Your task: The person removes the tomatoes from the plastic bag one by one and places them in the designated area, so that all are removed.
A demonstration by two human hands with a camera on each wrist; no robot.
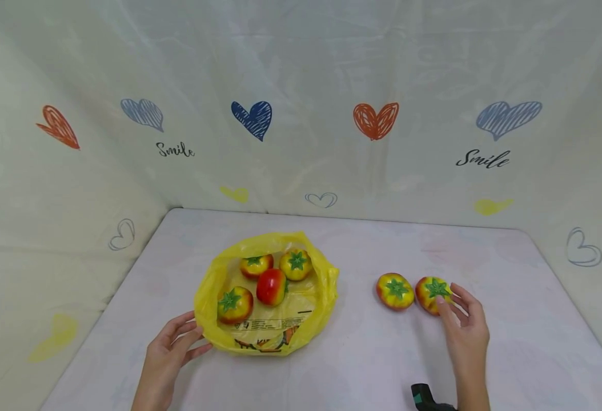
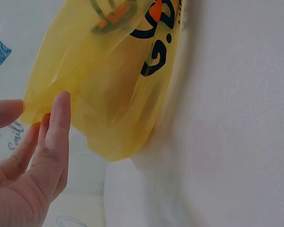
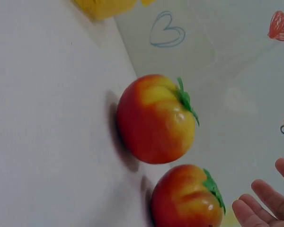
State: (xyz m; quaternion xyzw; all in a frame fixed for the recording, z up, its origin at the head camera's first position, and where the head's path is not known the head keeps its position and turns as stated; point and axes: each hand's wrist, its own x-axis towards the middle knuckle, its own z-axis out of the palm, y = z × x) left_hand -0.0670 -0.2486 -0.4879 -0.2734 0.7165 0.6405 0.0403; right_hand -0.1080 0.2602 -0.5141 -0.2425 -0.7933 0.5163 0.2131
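A yellow plastic bag (image 1: 326, 279) lies with its mouth spread, and several red-and-yellow toy tomatoes (image 1: 235, 305) with green leaf tops rest inside. My left hand (image 1: 169, 348) pinches the bag's left rim between thumb and fingers; in the left wrist view the thumb (image 2: 7, 113) lies against the plastic edge. To the right of the bag, a toy tomato (image 1: 395, 291) sits beside another toy tomato (image 1: 426, 297). Over that farther-right one, my right hand (image 1: 465, 325) spreads its thumb and fingers; the right wrist view shows the fingers (image 3: 270, 198) apart from the fruit.
A black device with a strap (image 1: 426, 399) shows by the right wrist at the lower frame edge. The white table (image 1: 357, 354) ends at the back against a hanging sheet (image 1: 311, 68) printed with hearts and "Smile".
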